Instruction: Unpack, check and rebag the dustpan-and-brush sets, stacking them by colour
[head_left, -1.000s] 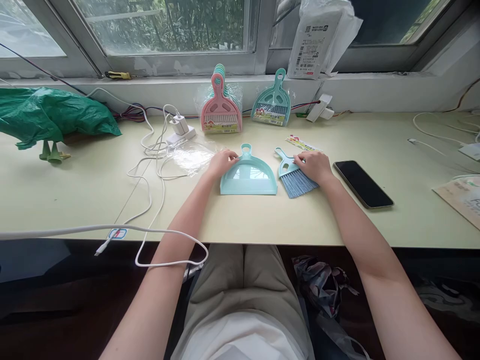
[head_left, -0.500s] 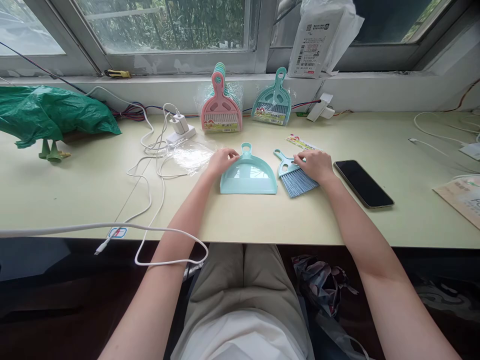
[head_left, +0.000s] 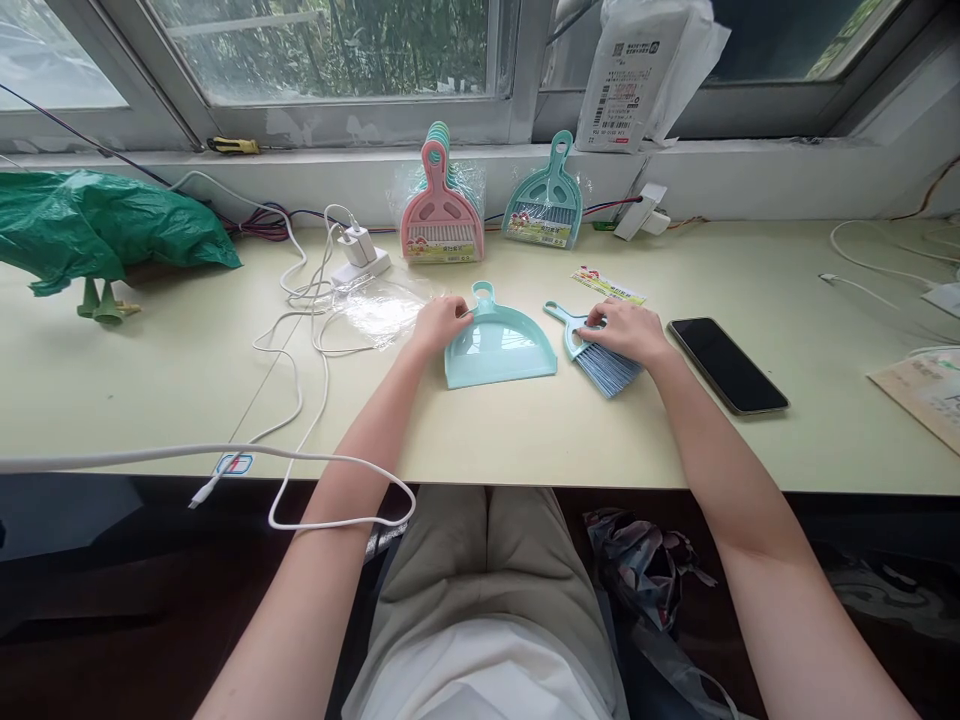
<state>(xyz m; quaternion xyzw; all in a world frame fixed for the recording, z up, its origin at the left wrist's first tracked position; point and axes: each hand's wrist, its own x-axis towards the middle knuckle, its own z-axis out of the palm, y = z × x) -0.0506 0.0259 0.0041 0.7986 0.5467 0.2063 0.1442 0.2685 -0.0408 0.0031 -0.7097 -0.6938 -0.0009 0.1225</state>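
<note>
Our left grip (head_left: 442,325), nearly closed, pinches the pan (head_left: 501,348) just right of it, newly skewed. Our right grip (head_left: 628,330), curled, pinches the brush (head_left: 606,371) beneath it, also just turned, so we handle both together. That grip hides part of the brush; exact finger contact is unclear.

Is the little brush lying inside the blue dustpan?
No, the brush is beside the dustpan, at the right hand, with some tabletop showing between the two.
</note>
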